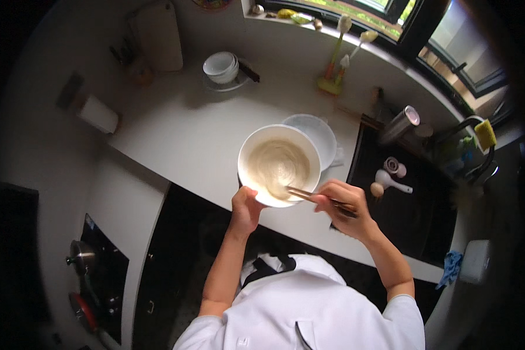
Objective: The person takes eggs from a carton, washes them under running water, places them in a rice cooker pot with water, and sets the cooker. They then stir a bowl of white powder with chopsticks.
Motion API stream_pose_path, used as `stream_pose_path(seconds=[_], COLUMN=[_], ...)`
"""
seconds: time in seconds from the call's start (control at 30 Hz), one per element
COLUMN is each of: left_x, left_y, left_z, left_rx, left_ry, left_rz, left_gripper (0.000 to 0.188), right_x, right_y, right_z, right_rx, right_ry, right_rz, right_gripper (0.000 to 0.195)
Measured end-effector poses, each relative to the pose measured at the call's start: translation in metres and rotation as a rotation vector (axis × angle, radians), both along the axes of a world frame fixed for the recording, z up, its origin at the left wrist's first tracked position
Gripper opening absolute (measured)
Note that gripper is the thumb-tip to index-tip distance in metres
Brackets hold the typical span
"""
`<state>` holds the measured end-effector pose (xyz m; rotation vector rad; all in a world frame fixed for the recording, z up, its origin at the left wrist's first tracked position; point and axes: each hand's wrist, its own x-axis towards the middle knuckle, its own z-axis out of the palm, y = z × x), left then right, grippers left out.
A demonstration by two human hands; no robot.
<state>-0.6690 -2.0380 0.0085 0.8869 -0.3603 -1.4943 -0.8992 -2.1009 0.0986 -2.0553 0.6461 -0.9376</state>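
A round white bowl [244, 148] with pale, creamy batter [282, 164] in it is held up in front of me, over the counter's front edge. My left hand [246, 212] grips the bowl's near left rim, thumb on top. In my right hand [348, 205] is a pair of chopsticks [304, 193]. Their tips dip into the batter at the near right side, and swirl lines mark its surface. Just behind the bowl, partly hidden by it, a translucent round lid [319, 135] lies on the white counter [192, 135].
Stacked white bowls [221, 66] stand at the back. To the right, a dark sink area [402, 218] holds a white spoon [391, 180] and eggshell-like pieces [377, 189], near a steel flask [400, 124]. A pot [83, 257] sits on the hob at lower left.
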Motion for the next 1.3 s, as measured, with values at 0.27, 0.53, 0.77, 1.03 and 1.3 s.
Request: stream_pose_path(seconds=[0.27,0.53,0.77,1.03,1.3], left_x=[-0.003,-0.005,-0.004,-0.002,0.0], left_y=[0.001,0.004,0.01,0.012,0.012], left_z=[-0.003,0.0,0.001,0.013,0.018], left_rx=[0.012,0.019,0.038,0.046,0.025], left_ry=[-0.027,0.004,-0.023,-0.071,-0.067], left_rz=[-0.012,-0.053,-0.043,-0.03,-0.063], left_gripper=[0.059,0.06,0.062,0.065,0.062], right_x=[0.001,0.003,-0.002,-0.003,-0.029], right_y=[0.001,0.004,0.006,0.009,-0.031], right_z=[0.006,0.012,0.007,-0.005,0.011], right_rx=[-0.006,0.046,0.111,0.207,0.262], right_ry=[0.069,0.09,0.031,0.001,-0.305], right_rz=[0.017,0.004,-0.012,-0.043,-0.216], right_gripper=[0.006,0.009,0.012,0.026,0.03])
